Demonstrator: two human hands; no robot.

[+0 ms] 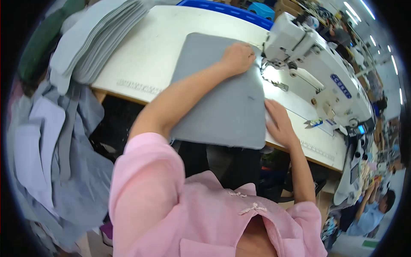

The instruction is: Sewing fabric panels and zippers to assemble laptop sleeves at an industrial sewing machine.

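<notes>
A grey fabric panel [218,103] with rounded corners lies on the white sewing table, its near end hanging over the front edge. Its right edge runs close to the lit needle area of a white sewing machine [317,64]. On the panel's far right corner rests my left hand [239,59], fingers curled down and gripping the cloth near the presser foot. My right hand [279,122] lies at the panel's right edge on the tabletop, its fingers stretched out and the thumb apart. Whether its fingertips pinch any cloth does not show.
Thread snips [314,124] lie on the table right of my right hand. A thick stack of grey panels [100,40] sits at the far left. More grey pieces [45,128] hang below it. A blue crate [227,10] stands behind the table. Another person [370,212] works at the far right.
</notes>
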